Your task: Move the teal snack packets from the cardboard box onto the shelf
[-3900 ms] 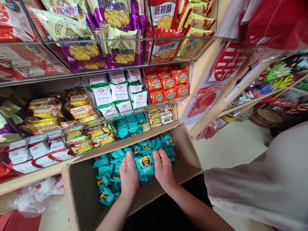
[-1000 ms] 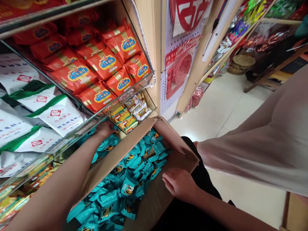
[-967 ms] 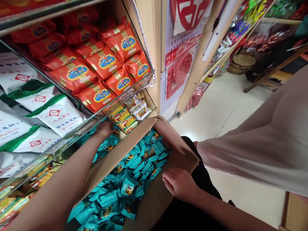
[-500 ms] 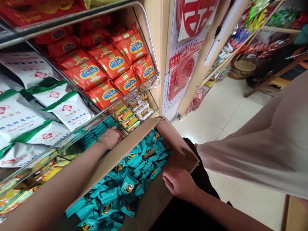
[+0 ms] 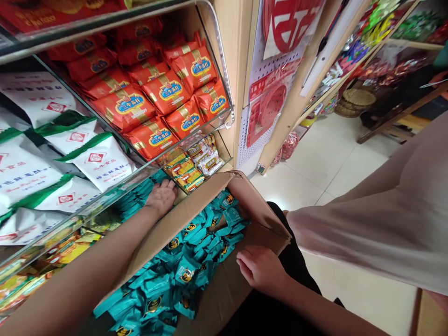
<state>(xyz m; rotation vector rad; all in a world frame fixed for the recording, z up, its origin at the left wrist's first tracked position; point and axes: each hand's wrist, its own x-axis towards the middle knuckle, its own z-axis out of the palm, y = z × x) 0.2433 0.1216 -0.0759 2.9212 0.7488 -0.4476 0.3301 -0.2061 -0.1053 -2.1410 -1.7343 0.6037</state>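
Observation:
My left hand (image 5: 161, 197) reaches over the far wall of a cardboard box (image 5: 196, 198) into a low shelf bin. Its palm is turned up, and the fingers lie loosely apart against teal packets (image 5: 135, 201) in that bin. Nothing shows in the palm. More teal snack packets (image 5: 185, 270) fill much of the box, heaped toward its left end. My right hand (image 5: 262, 269) is closed at the box's near side, its fingers curled over the cardboard edge.
Red cracker packs (image 5: 170, 91) stand in a clear bin above. White and green bags (image 5: 96, 158) fill the bin on the left. Small yellow packets (image 5: 189, 175) sit beyond my left hand. A person in a light garment (image 5: 371, 205) stands close on the right, over the tiled floor (image 5: 315, 154).
My left hand has turned from palm down to palm up and its fingers have loosened, staying at the teal packets in the bin. My right hand and the box have barely moved.

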